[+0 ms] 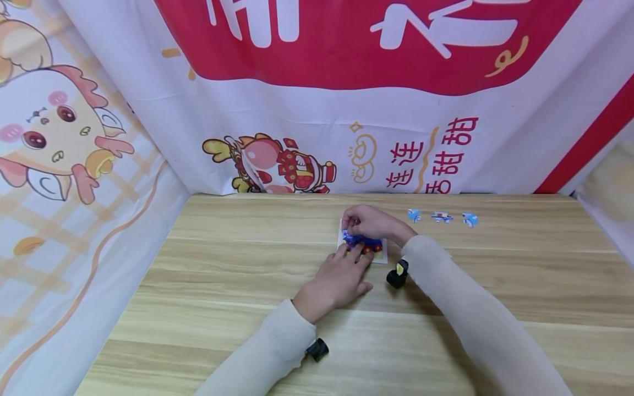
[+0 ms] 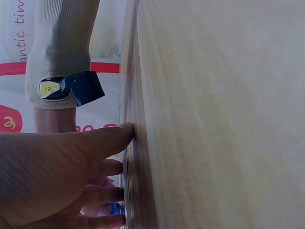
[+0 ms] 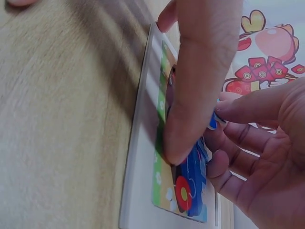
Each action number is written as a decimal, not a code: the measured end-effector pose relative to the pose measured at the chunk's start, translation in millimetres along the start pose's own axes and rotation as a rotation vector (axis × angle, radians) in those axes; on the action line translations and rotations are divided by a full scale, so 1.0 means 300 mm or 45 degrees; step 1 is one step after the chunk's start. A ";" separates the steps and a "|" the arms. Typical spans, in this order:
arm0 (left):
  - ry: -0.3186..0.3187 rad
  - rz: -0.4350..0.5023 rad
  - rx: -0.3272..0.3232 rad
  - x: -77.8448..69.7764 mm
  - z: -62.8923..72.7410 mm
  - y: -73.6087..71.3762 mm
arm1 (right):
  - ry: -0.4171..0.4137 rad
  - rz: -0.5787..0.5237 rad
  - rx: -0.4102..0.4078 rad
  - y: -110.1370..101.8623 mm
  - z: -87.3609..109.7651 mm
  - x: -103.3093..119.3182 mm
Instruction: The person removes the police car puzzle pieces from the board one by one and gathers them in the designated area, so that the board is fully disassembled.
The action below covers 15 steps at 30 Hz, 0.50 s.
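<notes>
A small jigsaw puzzle board [image 1: 380, 258] with a white border lies flat near the table's back edge. Its picture shows a blue vehicle with red and yellow wheels [image 3: 184, 191] above a green strip. My left hand [image 1: 342, 278] rests on its lower part with fingers stretched out, hiding some of the picture. Over the upper left of the board is my right hand [image 1: 373, 223]. Thumb and fingers of that hand pinch a small blue puzzle piece [image 3: 214, 121] at the picture's upper edge, as the right wrist view shows. How far the piece sits in the board cannot be told.
To the right of the board, a row of loose puzzle pieces [image 1: 442, 216] lies near the back edge of the wooden table [image 1: 223, 286]. A printed cloth [image 1: 307, 110] hangs just behind the table. Another cloth [image 1: 99, 247] hangs along the left side.
</notes>
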<state>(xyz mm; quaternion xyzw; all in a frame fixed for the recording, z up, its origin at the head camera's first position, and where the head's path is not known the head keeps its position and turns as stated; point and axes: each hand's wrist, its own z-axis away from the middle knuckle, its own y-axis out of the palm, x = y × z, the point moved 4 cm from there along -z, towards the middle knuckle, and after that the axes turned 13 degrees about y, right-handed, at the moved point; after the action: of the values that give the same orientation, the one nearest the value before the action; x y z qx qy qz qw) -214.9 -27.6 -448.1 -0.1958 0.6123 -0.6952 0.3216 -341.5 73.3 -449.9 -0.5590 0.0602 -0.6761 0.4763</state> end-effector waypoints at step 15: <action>-0.003 -0.007 0.000 0.002 0.000 0.003 | 0.089 -0.051 -0.070 -0.071 0.058 -0.060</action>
<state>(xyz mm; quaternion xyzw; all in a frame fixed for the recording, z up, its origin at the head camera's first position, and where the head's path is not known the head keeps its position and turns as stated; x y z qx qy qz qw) -215.2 -27.9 -449.0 -0.1982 0.6114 -0.6959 0.3204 -341.1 105.4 -443.1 -0.5490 0.0842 -0.7027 0.4447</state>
